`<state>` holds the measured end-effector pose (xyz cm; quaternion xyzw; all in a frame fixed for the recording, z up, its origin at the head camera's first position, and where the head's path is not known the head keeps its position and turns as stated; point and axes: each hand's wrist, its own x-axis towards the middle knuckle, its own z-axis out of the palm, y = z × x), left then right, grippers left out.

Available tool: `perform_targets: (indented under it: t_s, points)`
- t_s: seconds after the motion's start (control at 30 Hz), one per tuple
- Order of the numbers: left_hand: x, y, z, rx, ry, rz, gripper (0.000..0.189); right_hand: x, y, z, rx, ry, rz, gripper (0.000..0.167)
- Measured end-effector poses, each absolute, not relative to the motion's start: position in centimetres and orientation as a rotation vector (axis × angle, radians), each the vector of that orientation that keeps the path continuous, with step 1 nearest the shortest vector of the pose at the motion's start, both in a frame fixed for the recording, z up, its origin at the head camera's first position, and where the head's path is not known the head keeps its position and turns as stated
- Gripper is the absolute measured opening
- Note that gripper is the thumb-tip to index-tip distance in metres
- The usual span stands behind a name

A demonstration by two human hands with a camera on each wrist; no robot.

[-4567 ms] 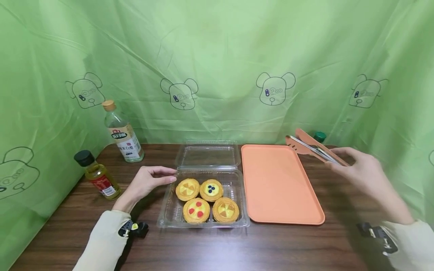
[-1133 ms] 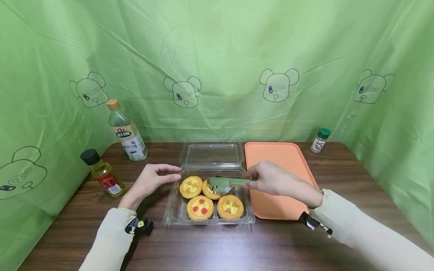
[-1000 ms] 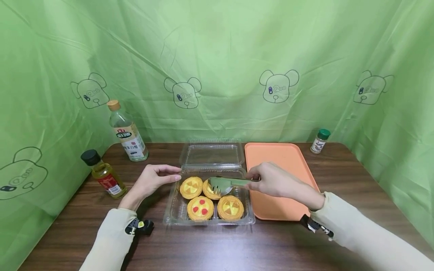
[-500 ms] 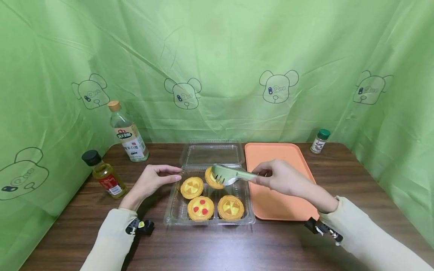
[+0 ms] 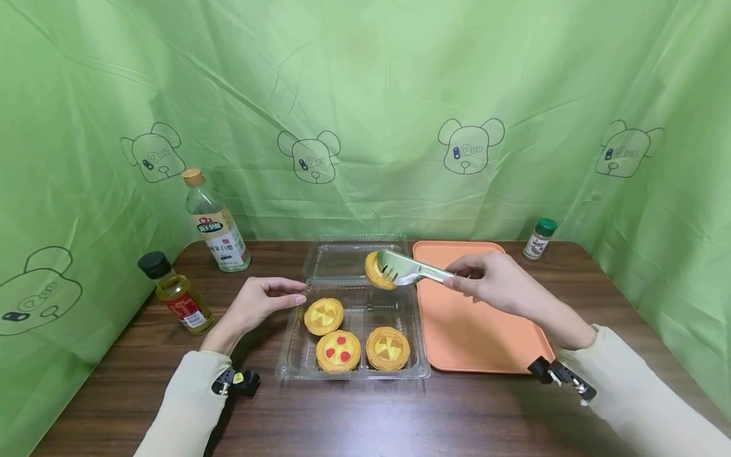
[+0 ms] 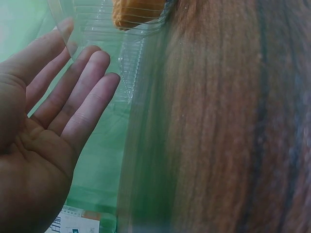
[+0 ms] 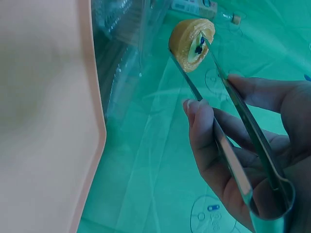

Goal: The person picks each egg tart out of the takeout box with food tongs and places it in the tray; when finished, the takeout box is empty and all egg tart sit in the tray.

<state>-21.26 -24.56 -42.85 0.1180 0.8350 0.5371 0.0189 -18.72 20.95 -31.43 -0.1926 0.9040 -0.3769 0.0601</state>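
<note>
My right hand (image 5: 502, 282) grips metal tongs (image 5: 431, 273) with broad, slotted ends. Between those ends an egg tart (image 5: 374, 271) hangs tilted above the back of a clear plastic box (image 5: 297, 358). Dark berries show on its filling in the right wrist view. At the box's left rim, my left hand (image 5: 257, 308) pinches the wall between thumb and forefinger. The other fingers extend loosely outside it in the left wrist view. Inside the box sit a tart with red pieces (image 5: 337, 351) and two with wedge patterns, one at the left (image 5: 323, 317), one at the right (image 5: 388, 348).
An orange tray (image 5: 474, 336) lies right of the box, beneath my right hand. The box's lid (image 5: 342, 260) lies folded back. Bottles stand left: an oil bottle (image 5: 181, 301) and a vinegar bottle (image 5: 221, 235). A green-capped jar (image 5: 539, 240) stands back right.
The tongs first came from over the tray's right to the berry tart. They have since raised it from the box, moving up and right. My left hand stays at the rim.
</note>
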Motion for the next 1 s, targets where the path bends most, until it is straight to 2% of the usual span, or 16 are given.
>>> perform_targets:
  t_s: [0.27,0.7,1.0]
  points:
    - [-21.3,-24.5,-42.9,0.383,2.593,1.673,0.032,-19.6,22.8,-30.8,-0.476,2.827,-1.093,0.026]
    - [-21.4,-24.6,-42.9,0.392,2.594,1.676,0.032,-21.1,25.5,-30.4,-0.333,2.896,-1.028,0.044]
    - [-21.4,-24.6,-42.9,0.375,2.598,1.66,0.033,-22.4,26.8,-31.4,-0.257,2.898,-1.114,0.04]
